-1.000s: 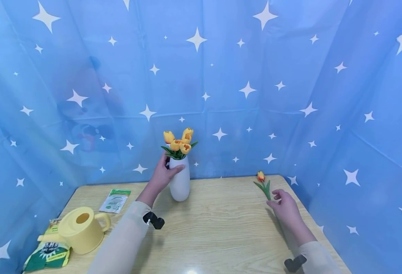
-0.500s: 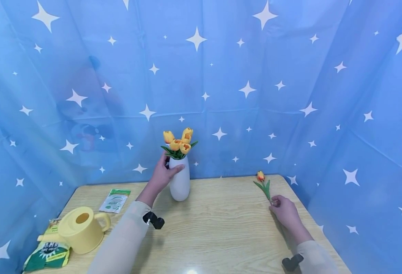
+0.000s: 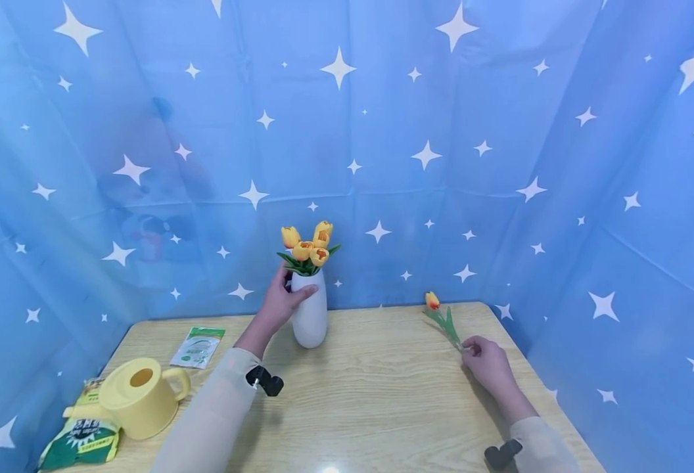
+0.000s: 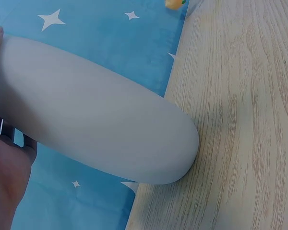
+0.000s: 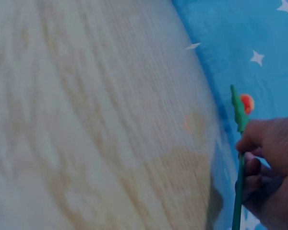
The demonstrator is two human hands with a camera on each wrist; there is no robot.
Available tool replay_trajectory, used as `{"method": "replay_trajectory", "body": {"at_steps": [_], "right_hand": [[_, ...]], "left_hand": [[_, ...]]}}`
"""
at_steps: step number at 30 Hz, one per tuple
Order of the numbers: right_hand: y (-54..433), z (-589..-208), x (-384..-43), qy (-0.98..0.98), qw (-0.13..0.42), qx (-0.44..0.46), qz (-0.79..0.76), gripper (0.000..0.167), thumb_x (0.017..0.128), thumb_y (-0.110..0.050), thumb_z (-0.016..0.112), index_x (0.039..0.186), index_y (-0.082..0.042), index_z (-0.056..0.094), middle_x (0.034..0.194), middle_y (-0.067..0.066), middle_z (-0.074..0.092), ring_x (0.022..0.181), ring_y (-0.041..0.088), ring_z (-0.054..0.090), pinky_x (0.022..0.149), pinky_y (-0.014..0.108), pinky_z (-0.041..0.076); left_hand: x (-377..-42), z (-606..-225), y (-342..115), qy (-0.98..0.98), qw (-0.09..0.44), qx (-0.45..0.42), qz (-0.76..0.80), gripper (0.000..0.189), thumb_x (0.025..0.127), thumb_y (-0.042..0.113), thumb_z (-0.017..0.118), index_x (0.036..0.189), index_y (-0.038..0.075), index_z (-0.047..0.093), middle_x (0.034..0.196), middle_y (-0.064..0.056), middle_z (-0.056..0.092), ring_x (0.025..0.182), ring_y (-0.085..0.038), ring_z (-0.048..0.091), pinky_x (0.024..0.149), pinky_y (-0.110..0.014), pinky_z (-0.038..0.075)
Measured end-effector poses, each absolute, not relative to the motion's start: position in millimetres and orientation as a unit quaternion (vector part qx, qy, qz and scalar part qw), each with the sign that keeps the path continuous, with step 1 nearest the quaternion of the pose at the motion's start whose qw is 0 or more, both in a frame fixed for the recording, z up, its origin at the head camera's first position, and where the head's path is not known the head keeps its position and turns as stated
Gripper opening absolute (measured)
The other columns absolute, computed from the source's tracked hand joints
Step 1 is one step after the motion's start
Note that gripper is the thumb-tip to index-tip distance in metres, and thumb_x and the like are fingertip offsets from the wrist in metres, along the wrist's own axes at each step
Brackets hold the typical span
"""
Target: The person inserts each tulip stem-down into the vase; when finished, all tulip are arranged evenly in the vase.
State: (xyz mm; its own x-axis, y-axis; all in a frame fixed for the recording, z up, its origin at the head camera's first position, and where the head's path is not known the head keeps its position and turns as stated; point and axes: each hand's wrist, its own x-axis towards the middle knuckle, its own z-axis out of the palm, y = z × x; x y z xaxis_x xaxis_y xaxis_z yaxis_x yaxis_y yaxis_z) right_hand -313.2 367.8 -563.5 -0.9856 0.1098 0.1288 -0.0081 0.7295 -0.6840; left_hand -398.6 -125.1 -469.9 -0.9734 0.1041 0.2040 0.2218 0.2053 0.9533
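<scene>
A white vase (image 3: 311, 322) stands upright near the table's back edge, with several yellow-orange tulips (image 3: 303, 250) in it. My left hand (image 3: 278, 303) grips the vase near its top, thumb across the front. In the left wrist view the vase (image 4: 96, 110) fills the middle, and the left hand (image 4: 9, 167) shows at the edge. At the table's right side my right hand (image 3: 489, 364) pinches the stem of a single tulip (image 3: 443, 322). The right wrist view shows the right hand (image 5: 273, 163) with thumb and fingers around the green stem (image 5: 239, 191).
A yellow watering can (image 3: 140, 397) stands at the left, beside a green and yellow bag (image 3: 83, 430). Behind it lies a flat green and white packet (image 3: 199, 347). A blue star-patterned curtain (image 3: 382, 164) hangs around the wooden table (image 3: 376, 387).
My right hand has closed on the single tulip's stem. The bloom has swung to the left and the tulip has moved. My left hand stays on the vase.
</scene>
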Motion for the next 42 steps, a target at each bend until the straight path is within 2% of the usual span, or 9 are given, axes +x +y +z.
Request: {"method": "replay_trajectory", "body": {"at_steps": [7,12,19,22,26,28,34,38,42], "right_hand": [[361.0,-555.4,-314.3,-0.910,0.106,-0.028,0.401,0.027,0.096,0.000,0.067,0.122,0.006,0.072,0.096,0.011,0.066,0.075,0.020,0.060,0.060,0.029,0.051],[352.8,-543.8,-313.8,-0.890,0.107,-0.041,0.442,0.029,0.101,-0.007,0.065,0.128,0.004,0.069,0.102,0.013,0.066,0.074,0.020,0.060,0.058,0.029,0.051],[338.9,-525.8,-313.2,-0.851,0.117,-0.041,0.509,0.028,0.109,-0.014,0.066,0.131,0.003,0.063,0.103,0.016,0.066,0.060,0.013,0.059,0.053,0.029,0.051],[332.1,-519.2,-312.7,-0.828,0.123,-0.039,0.545,0.028,0.110,-0.015,0.067,0.130,0.004,0.063,0.098,0.013,0.067,0.057,0.012,0.058,0.053,0.028,0.050],[324.0,-513.9,-312.6,-0.817,0.130,-0.035,0.561,0.030,0.109,-0.015,0.069,0.129,0.007,0.066,0.090,0.004,0.068,0.063,0.009,0.058,0.055,0.024,0.048],[320.8,-512.9,-312.4,-0.818,0.131,-0.031,0.559,0.032,0.109,-0.016,0.070,0.130,0.008,0.068,0.090,0.004,0.070,0.068,0.008,0.059,0.056,0.023,0.047],[314.2,-512.1,-310.7,-0.832,0.140,-0.017,0.536,0.037,0.112,-0.019,0.069,0.140,0.005,0.069,0.106,0.017,0.075,0.085,0.006,0.068,0.059,0.022,0.047],[311.2,-512.6,-309.1,-0.846,0.129,-0.010,0.518,0.038,0.114,-0.017,0.065,0.144,0.007,0.067,0.114,0.021,0.073,0.086,0.004,0.068,0.064,0.023,0.052],[308.4,-513.5,-308.5,-0.849,0.120,-0.011,0.515,0.035,0.114,-0.014,0.064,0.139,0.008,0.069,0.115,0.019,0.072,0.081,0.003,0.067,0.064,0.022,0.054]], "left_hand": [[-398.9,-469.9,-125.4,-0.774,0.051,-0.109,-0.622,0.097,0.093,0.050,0.090,0.170,0.038,0.031,0.164,-0.013,0.048,0.150,-0.041,0.049,0.120,-0.065,0.044],[-399.3,-469.8,-124.7,-0.775,0.056,-0.115,-0.619,0.095,0.094,0.050,0.089,0.169,0.038,0.032,0.163,-0.013,0.049,0.149,-0.041,0.050,0.119,-0.065,0.045],[-398.5,-468.7,-124.3,-0.777,0.054,-0.109,-0.617,0.096,0.093,0.051,0.090,0.168,0.039,0.032,0.164,-0.013,0.048,0.150,-0.042,0.049,0.119,-0.065,0.044],[-398.8,-468.7,-124.4,-0.776,0.054,-0.106,-0.619,0.095,0.093,0.051,0.090,0.168,0.039,0.033,0.165,-0.013,0.047,0.150,-0.042,0.048,0.119,-0.066,0.044],[-399.3,-468.6,-124.5,-0.776,0.051,-0.104,-0.620,0.095,0.093,0.051,0.090,0.167,0.039,0.033,0.165,-0.013,0.047,0.151,-0.042,0.048,0.119,-0.066,0.044],[-399.5,-468.7,-124.4,-0.777,0.049,-0.104,-0.619,0.095,0.093,0.051,0.090,0.168,0.039,0.033,0.165,-0.013,0.047,0.151,-0.042,0.048,0.119,-0.066,0.044],[-399.1,-469.2,-123.6,-0.774,0.047,-0.103,-0.623,0.095,0.093,0.050,0.090,0.168,0.036,0.033,0.164,-0.012,0.047,0.150,-0.041,0.048,0.120,-0.065,0.043],[-399.4,-469.8,-123.9,-0.772,0.048,-0.105,-0.625,0.096,0.092,0.052,0.090,0.168,0.038,0.033,0.165,-0.012,0.047,0.150,-0.041,0.048,0.120,-0.066,0.043],[-399.8,-470.6,-124.7,-0.773,0.052,-0.108,-0.623,0.096,0.092,0.053,0.090,0.168,0.039,0.033,0.164,-0.011,0.047,0.149,-0.041,0.049,0.119,-0.065,0.044]]}}
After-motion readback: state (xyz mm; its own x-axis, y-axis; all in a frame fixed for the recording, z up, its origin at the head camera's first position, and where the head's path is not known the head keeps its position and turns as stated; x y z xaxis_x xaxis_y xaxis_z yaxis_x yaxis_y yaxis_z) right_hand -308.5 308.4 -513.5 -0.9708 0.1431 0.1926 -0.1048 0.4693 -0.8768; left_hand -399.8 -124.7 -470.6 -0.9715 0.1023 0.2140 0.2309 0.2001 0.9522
